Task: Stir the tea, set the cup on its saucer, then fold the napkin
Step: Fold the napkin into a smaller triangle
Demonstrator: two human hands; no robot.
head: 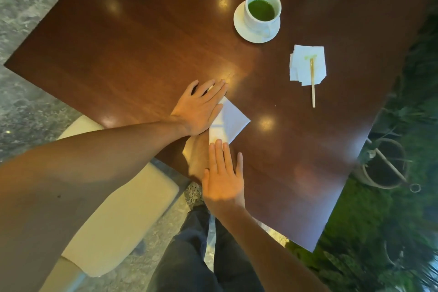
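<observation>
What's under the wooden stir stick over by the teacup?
The upper part of the stir stick lies on a small stack of white napkins with a green stain by its tip; its lower end rests on the bare table. What lies beneath that stack is hidden.

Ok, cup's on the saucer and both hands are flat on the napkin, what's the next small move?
Probably slide the right hand along the napkin to press the crease while the left hand pins it. The cup already sits on its saucer and the stirrer lies aside, so only the fold remains.
</observation>
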